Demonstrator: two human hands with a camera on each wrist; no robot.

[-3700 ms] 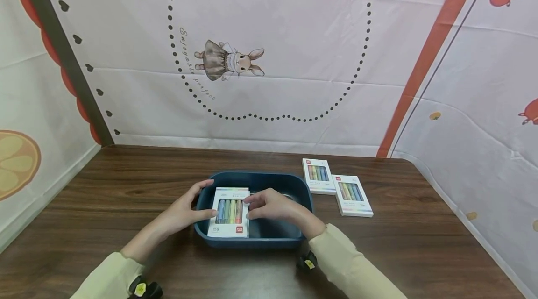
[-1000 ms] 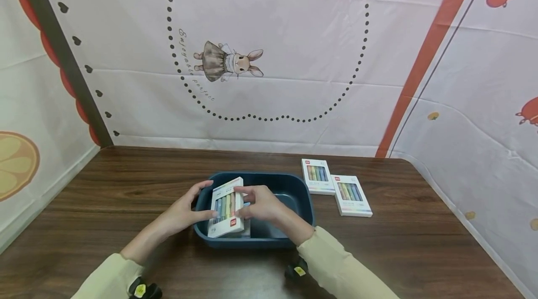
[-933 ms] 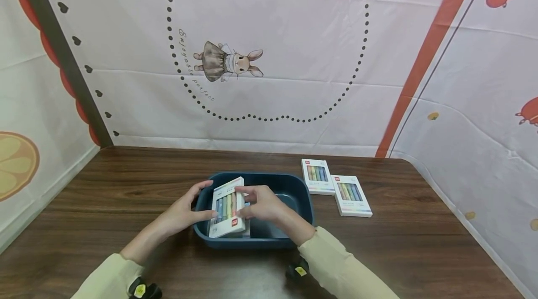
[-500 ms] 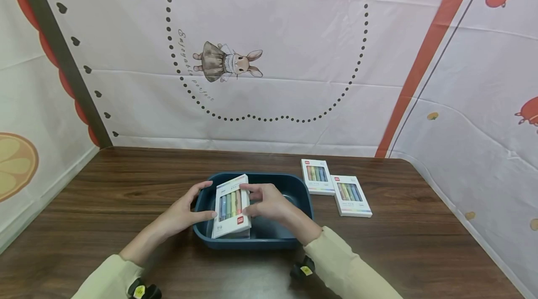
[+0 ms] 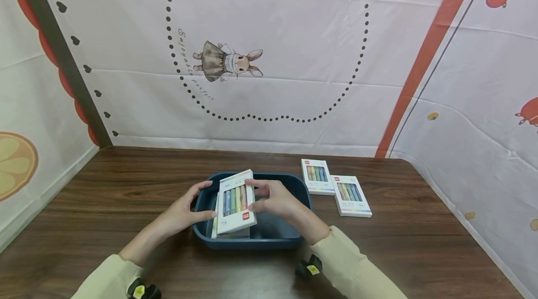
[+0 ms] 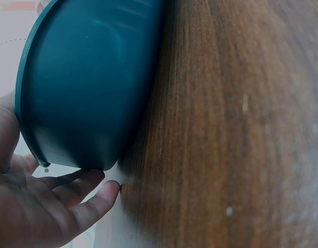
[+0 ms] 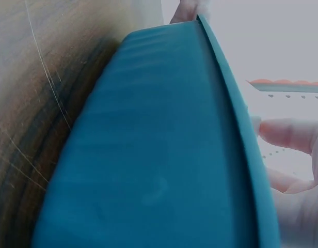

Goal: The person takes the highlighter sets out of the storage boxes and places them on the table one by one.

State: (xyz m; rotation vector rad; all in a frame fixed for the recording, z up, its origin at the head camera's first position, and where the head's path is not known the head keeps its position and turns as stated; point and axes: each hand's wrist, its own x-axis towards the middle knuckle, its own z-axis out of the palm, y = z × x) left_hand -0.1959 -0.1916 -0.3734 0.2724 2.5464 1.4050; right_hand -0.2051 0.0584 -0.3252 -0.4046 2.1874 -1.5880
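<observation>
In the head view, a white windowed box of crayons [image 5: 241,177] is tilted inside the dark blue plastic basin [image 5: 269,243]. My right hand [image 5: 279,200] pinches this box at its right edge, thumb below and fingers above. A second white box [image 5: 243,233] lies under it, mostly covered. My left hand [image 5: 185,209] holds the basin's left end, its thumb reaching over the rim beside the boxes. The left wrist view has that hand's fingers [image 6: 92,204] around the basin's outer wall. The right wrist view is mostly basin wall [image 7: 159,134]; the box is largely hidden there.
Two more white crayon boxes lie on the brown wooden table [image 5: 147,187] right of the basin: one farther back [image 5: 317,188], one nearer [image 5: 354,208], touching or nearly so. A white printed cloth [image 5: 294,56] stands behind the table and along both sides.
My right hand has lifted the box of crayons and shifted it right and slightly away, baring part of the box beneath. The left hand stays on the basin.
</observation>
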